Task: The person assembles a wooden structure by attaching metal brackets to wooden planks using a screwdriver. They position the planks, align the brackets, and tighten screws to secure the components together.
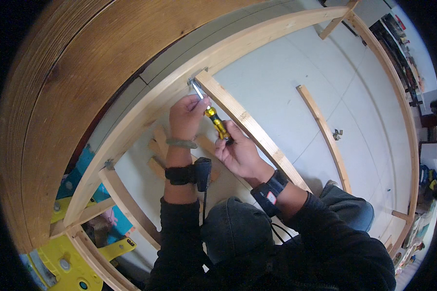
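Evidently, joint: small grey metal corner bracket (195, 81) sits where the pale wooden cross slat (250, 128) meets the long pale wooden rail (145, 109).
Tool: yellow-handled screwdriver (213, 119), long axis slanting up-left to the bracket.
Right hand (240, 153): closed around the handle, below-right of the bracket.
Left hand (187, 116): nearer the bracket, fingers pinched narrow at the shaft.

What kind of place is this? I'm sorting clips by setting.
Probably a woodworking or assembly workshop. A large wooden frame lies on a pale floor, the right hand drives a yellow-handled screwdriver at a metal bracket, and loose wood strips lie around.
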Demonstrator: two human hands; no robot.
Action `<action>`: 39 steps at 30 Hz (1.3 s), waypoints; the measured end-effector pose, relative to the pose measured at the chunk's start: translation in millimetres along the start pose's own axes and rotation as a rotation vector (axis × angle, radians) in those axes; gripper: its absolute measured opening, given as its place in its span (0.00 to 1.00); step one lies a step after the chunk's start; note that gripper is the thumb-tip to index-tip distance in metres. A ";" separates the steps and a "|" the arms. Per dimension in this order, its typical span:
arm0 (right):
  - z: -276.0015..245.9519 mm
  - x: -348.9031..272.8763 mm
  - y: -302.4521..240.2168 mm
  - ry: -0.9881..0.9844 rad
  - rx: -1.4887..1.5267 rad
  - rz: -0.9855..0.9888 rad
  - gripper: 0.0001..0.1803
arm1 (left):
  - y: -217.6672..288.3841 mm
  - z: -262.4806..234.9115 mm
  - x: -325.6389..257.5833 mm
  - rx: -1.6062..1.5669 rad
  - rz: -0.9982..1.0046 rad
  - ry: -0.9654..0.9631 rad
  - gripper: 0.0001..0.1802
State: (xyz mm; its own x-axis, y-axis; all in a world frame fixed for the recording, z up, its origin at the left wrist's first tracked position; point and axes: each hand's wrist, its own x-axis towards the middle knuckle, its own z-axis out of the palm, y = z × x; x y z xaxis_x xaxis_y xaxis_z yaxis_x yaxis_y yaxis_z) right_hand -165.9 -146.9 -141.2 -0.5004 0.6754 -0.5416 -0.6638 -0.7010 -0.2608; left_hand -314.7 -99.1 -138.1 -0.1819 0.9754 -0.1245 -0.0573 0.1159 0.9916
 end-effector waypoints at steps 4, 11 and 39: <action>-15.1 -2.7 -6.3 -0.354 0.203 0.446 0.21 | -8.3 -5.3 0.7 -0.424 -0.032 -0.168 0.14; -12.2 9.0 7.9 -0.133 0.113 0.067 0.07 | 0.8 -5.9 -0.7 -0.041 -0.087 -0.010 0.13; -33.4 30.7 -0.2 0.025 -0.019 0.278 0.13 | -13.0 -0.7 7.8 -0.099 0.015 0.089 0.14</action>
State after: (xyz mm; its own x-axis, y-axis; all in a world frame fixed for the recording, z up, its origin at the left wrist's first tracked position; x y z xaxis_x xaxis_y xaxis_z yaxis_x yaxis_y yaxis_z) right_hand -162.6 -133.7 -184.5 -0.6475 0.4510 -0.6142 -0.4925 -0.8628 -0.1143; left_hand -316.1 -93.1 -152.0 -0.2695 0.9559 -0.1163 -0.1496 0.0777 0.9857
